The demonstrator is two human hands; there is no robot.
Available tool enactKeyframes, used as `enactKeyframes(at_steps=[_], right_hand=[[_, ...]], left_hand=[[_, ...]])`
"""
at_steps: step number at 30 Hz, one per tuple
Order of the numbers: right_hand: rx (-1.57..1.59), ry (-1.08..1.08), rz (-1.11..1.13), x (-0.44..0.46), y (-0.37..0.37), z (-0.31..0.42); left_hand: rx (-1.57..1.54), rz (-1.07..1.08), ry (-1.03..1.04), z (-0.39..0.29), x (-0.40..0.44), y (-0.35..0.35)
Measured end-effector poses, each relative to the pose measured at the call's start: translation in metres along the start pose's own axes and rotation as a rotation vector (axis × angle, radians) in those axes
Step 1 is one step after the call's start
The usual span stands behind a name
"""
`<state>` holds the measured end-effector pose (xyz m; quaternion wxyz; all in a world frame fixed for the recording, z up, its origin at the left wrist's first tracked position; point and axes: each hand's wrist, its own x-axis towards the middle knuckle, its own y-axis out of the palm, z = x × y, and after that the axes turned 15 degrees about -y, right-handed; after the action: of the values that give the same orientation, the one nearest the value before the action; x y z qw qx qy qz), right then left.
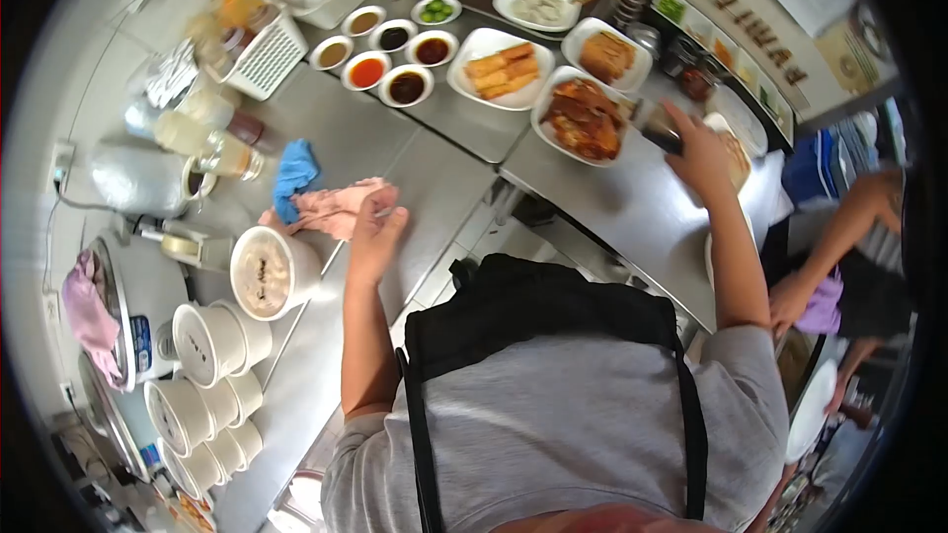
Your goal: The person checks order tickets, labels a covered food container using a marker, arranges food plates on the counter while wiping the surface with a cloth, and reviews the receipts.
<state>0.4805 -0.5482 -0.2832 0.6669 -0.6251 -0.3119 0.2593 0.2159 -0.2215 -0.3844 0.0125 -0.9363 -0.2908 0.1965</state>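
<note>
My left hand (pixel 375 225) is beside the right end of a crumpled pink cloth (pixel 331 209), its fingers loosely bent and apart, with nothing seen in them. A blue cloth (pixel 294 180) lies against the pink one. My right hand (pixel 699 158) is closed on a dark-handled utensil (pixel 664 130), too blurred to name exactly. That utensil is close to the right rim of a square white bowl of reddish-brown fried food (pixel 585 123). Partly behind my right hand is a dish of browned food (pixel 733 160). A lidded white tub (pixel 272 274) stands near my left forearm.
Several sauce bowls (pixel 405 86) and a dish of fried rolls (pixel 502 72) stand at the back. Stacked white tubs (pixel 202 341) line the left. A gap (pixel 484 227) separates the counters. Another person's arm (pixel 839 227) reaches in at right.
</note>
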Motion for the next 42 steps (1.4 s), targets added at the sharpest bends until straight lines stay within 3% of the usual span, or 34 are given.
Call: enactKeyframes(at_steps=[2,3,4,6,10,11,12,14,16,18,21,24,25,28,29,30,31,32,33,34,37,40,42], right_hand=[[0.338,-0.090,-0.186,-0.001,0.028,-0.014],[0.496,-0.030,-0.234,0.003,0.019,0.009],[0.643,-0.046,-0.299,0.011,0.021,0.021],[0.855,-0.021,-0.325,0.031,0.000,0.063],[1.047,-0.317,-0.175,0.103,-0.012,0.155],[1.304,-0.320,-0.106,0.124,-0.010,0.190],[1.200,-0.496,-0.117,0.155,0.004,0.215],[1.294,-0.657,-0.193,0.211,0.038,0.278],[1.225,-0.733,-0.265,0.266,0.075,0.340],[1.368,-0.602,-0.295,0.301,0.094,0.404],[1.133,-0.633,-0.325,0.344,0.122,0.469],[1.095,-0.569,-0.329,0.355,0.142,0.501],[1.106,-0.601,-0.401,0.359,0.148,0.506],[0.848,-0.407,-0.642,0.327,0.149,0.502],[0.900,-0.492,-0.518,0.297,0.150,0.494],[1.165,-0.656,-0.312,0.272,0.168,0.485],[1.188,-0.909,-0.171,0.236,0.190,0.471],[0.582,-1.016,0.132,0.195,0.179,0.459],[0.437,-1.243,-0.060,0.174,0.186,0.436],[0.488,-1.236,-0.061,0.169,0.180,0.419],[0.485,-1.041,-0.079,0.153,0.173,0.375],[0.484,-0.913,-0.165,0.112,0.170,0.318],[0.521,-0.857,-0.153,0.077,0.170,0.273]], left_hand=[[-0.028,-0.009,-0.116,0.007,-0.005,-0.011],[-0.035,-0.008,-0.159,0.018,-0.005,-0.019],[0.033,-0.036,0.000,0.023,-0.006,-0.023],[0.011,-0.082,-0.055,0.042,-0.012,-0.033],[-0.158,-0.013,-0.076,0.074,-0.015,-0.054],[-0.224,0.014,-0.088,0.082,-0.014,-0.060],[-0.305,0.007,-0.082,0.087,-0.015,-0.063],[-0.466,-0.010,-0.066,0.093,-0.014,-0.066],[-0.332,-0.062,0.046,0.095,-0.012,-0.066],[-0.187,-0.152,0.150,0.097,-0.011,-0.062],[-0.049,-0.259,0.274,0.099,-0.006,-0.062],[-0.072,-0.314,0.306,0.092,-0.005,-0.063],[-0.064,-0.309,0.296,0.093,-0.005,-0.063],[-0.127,-0.243,0.201,0.093,-0.010,-0.062],[-0.157,-0.203,0.166,0.092,-0.010,-0.063],[-0.115,-0.247,0.201,0.092,-0.009,-0.063],[-0.074,-0.276,0.242,0.094,-0.008,-0.063],[-0.037,-0.289,0.289,0.094,-0.005,-0.062],[0.077,-0.338,0.362,0.091,-0.003,-0.063],[0.182,-0.379,0.437,0.090,-0.002,-0.064],[-0.123,-0.245,0.271,0.107,-0.002,-0.060],[-0.369,-0.162,0.138,0.082,-0.011,-0.056],[-0.289,-0.254,0.044,0.079,-0.008,-0.058]])
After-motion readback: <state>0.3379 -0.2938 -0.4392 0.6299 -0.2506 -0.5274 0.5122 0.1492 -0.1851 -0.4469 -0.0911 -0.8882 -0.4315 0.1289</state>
